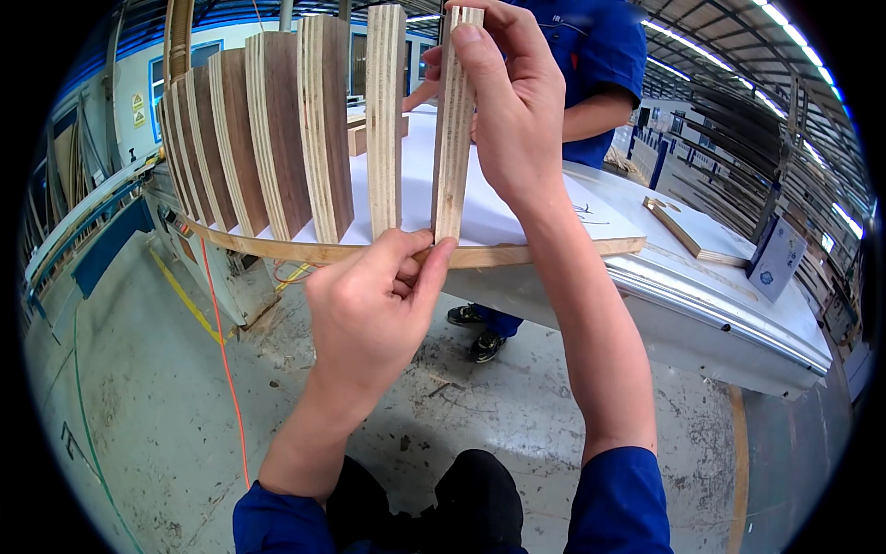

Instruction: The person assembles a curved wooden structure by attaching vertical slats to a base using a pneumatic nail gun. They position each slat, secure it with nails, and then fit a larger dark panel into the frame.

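An upright plywood strip (450, 157) with a layered edge stands on the front rim of a white-topped board (494, 256) with a curved edge. My right hand (526, 106) grips the strip near its top, thumb on the near face and fingers behind it. Low down, my left hand (378, 291) has its thumb and forefinger closed at the strip's foot, by the board's rim. Just left of it stands another plywood strip (384, 129), apart from the held one. Several more upright plywood pieces (323, 138) with brown faces curve away along the rim to the left.
Across the board stands a co-worker in blue (591, 74), with one hand near the strips. To the right, a machine table (738, 305) carries a flat white panel (706, 231) and a small box (777, 254). An orange cable (224, 355) hangs to the floor at left.
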Demonstrator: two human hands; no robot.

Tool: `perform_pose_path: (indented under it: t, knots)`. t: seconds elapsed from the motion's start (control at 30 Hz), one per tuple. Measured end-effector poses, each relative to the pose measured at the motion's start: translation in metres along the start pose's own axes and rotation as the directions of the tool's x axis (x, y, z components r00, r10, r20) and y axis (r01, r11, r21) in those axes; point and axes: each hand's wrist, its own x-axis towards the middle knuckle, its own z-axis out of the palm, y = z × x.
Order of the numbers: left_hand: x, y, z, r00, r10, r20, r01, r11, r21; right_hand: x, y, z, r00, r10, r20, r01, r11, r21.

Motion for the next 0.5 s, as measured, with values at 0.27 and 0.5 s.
perform_pose_path:
  t: [0.27,0.5]
  knots:
    - [-0.002,-0.003,-0.001,0.999,0.034,0.001,-0.034,0.999,0.002,0.000,-0.001,-0.001,1.000,-0.010,-0.004,0.010,1.000,-0.006]
    - [-0.008,-0.010,-0.010,0.995,-0.086,0.055,0.092,0.987,-0.128,-0.002,-0.002,0.001,1.000,-0.007,-0.014,0.007,1.000,0.003]
